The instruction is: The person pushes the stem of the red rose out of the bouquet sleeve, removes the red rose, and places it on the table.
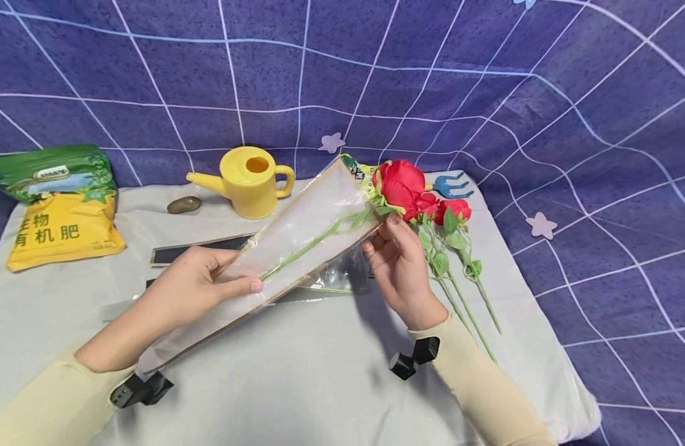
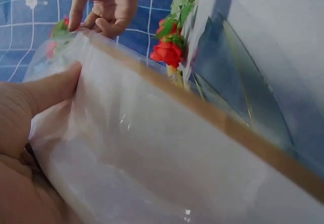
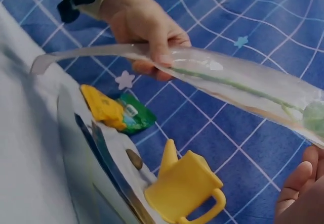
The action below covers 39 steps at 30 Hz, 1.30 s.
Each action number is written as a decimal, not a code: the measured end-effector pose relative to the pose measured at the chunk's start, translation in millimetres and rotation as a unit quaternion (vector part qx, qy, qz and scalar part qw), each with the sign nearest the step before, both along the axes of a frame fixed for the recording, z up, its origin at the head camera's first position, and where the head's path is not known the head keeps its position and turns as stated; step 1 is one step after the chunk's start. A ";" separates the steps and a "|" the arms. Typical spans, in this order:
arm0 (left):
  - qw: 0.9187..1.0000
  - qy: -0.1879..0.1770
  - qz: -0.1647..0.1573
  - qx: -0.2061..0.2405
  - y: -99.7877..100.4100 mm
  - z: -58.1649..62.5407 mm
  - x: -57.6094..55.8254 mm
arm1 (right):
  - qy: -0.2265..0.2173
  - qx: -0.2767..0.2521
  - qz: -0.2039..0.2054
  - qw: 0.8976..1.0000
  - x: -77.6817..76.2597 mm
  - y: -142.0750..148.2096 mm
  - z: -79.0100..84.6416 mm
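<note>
A clear flower sleeve with a white back and gold edges (image 1: 320, 210) slants up to the right above the table. Inside it runs the green stem of a red rose (image 1: 401, 186), whose bloom stands out of the sleeve's wide end. My left hand (image 1: 200, 285) grips the sleeve low down, thumb on the front over the stem's lower end; the other fingers are mostly hidden behind it. Below the bloom, my right hand (image 1: 399, 266) pinches the sleeve's edge with curled fingers. In the right wrist view the stem (image 3: 228, 85) shows through the film.
More red roses (image 1: 454, 214) lie at the right beside a small blue rake (image 1: 451, 186). Dark-panelled flower sleeves (image 1: 337, 272) lie flat beneath the held one. Behind stand a yellow watering can (image 1: 253, 186), a brown stone (image 1: 184, 204) and a fertilizer bag (image 1: 64, 210).
</note>
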<state>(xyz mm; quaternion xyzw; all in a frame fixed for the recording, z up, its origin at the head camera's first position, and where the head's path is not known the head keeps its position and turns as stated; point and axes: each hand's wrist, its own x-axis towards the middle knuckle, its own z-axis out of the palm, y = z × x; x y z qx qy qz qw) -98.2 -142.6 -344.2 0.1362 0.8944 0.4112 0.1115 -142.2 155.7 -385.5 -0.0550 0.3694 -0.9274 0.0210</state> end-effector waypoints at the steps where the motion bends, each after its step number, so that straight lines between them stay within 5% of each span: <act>1: 1.000 -0.006 -0.008 0.004 -0.8 0.2 0.3 | -0.008 -0.008 0.001 1.000 -0.3 -0.3 -0.5; 12: 0.998 -0.004 -0.062 0.006 -5.3 -2.9 0.7 | -0.016 -0.036 -0.003 0.999 -2.8 -4.5 -2.8; 28: 0.996 -0.012 -0.085 0.000 -7.8 -13.9 -0.3 | -0.076 -0.080 -0.019 0.994 -8.1 3.1 -4.9; 39: 0.987 0.002 -0.157 -0.018 -12.4 -30.0 6.0 | -0.059 -0.076 -0.039 0.995 -16.5 62.8 2.7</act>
